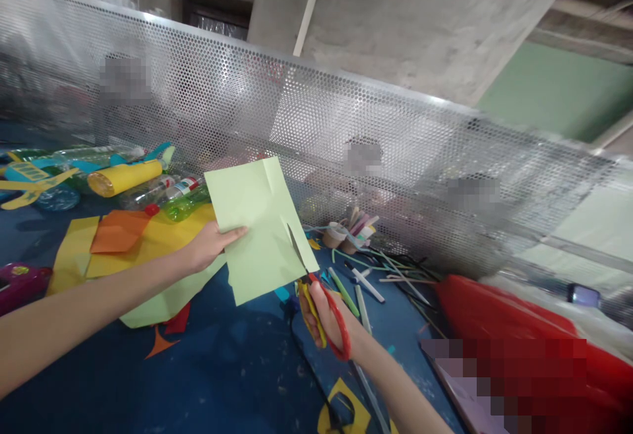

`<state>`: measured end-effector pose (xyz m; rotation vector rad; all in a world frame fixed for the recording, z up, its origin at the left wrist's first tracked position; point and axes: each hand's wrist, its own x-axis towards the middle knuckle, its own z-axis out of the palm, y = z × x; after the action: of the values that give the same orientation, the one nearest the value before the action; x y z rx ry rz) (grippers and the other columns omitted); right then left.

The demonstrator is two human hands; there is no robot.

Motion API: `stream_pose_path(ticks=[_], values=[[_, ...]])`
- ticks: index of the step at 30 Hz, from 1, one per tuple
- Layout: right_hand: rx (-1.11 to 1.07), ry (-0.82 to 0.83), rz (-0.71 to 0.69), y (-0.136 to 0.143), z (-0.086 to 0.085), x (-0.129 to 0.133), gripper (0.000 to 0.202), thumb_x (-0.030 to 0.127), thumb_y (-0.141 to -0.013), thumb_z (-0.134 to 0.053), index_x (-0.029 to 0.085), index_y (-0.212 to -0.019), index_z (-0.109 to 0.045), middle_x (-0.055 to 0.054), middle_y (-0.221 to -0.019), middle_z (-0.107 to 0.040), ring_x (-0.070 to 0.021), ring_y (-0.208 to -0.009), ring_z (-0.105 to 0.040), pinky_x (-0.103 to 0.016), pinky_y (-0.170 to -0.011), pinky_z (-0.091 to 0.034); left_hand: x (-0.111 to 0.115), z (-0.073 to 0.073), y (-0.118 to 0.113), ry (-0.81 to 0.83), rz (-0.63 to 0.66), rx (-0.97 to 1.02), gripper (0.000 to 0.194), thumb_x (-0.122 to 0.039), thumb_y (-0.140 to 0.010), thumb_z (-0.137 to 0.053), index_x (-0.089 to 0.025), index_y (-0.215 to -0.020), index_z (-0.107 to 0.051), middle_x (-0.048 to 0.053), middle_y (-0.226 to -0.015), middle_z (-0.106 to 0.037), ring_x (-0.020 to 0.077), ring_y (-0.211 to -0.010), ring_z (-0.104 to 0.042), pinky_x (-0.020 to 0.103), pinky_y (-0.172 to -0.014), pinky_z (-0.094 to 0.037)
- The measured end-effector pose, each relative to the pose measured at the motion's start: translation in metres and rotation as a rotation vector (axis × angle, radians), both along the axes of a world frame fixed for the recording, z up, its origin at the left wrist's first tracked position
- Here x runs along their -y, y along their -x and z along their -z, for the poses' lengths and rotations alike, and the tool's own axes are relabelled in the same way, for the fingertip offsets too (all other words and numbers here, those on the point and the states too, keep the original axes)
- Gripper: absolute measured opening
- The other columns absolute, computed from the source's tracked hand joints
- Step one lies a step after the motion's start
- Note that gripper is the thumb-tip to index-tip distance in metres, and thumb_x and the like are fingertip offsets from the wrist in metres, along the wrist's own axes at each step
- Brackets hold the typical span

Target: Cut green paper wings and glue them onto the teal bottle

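A pale green sheet of paper (257, 236) is raised above the blue table, its left edge pinched in my left hand (210, 246). The thumb lies on top of the sheet and the other fingers are partly hidden. My right hand (326, 312) grips scissors with red and yellow handles (341, 335). Their blades are at the sheet's lower right edge, where a narrow slit runs up into the paper, with a strip on its right side.
Yellow paper (74, 252), orange paper (119, 231) and plastic bottles (185, 203) lie at the left. Markers (345, 292), cups of sticks (335, 234) and a red bag (504, 315) are at the right. A perforated metal screen (222, 91) stands behind.
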<state>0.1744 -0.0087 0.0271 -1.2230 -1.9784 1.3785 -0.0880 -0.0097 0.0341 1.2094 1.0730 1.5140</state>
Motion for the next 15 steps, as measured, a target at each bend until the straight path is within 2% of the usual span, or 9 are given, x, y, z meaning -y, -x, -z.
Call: stream_pose_path(ticks=[7,15], values=[[0.052,-0.008,0.051,0.0011,-0.0001,0.0007,0.061,0.080,-0.073,-0.024,0.021,-0.066,-0.038,0.006,-0.047,-0.036,-0.0081,-0.032,-0.036,-0.022,-0.029,-0.035,0.0032,-0.0051,-0.0011,0.012,-0.004,0.005,0.042,-0.039,-0.070,-0.068,-0.020,-0.107,-0.063,0.008,-0.114,-0.064,0.0273,-0.102,-0.061,0.038,-0.087,-0.049],[0.120,-0.018,0.032,0.0022,-0.0087,0.0051,0.059,0.077,-0.075,-0.023,0.020,-0.068,-0.037,0.007,-0.046,-0.036,-0.0062,-0.030,-0.035,-0.018,-0.028,-0.031,0.0000,-0.0013,0.0009,0.016,0.030,0.033,0.044,-0.038,-0.070,-0.069,-0.020,-0.109,-0.062,0.008,-0.113,-0.064,0.0278,-0.103,-0.060,0.040,-0.088,-0.049]])
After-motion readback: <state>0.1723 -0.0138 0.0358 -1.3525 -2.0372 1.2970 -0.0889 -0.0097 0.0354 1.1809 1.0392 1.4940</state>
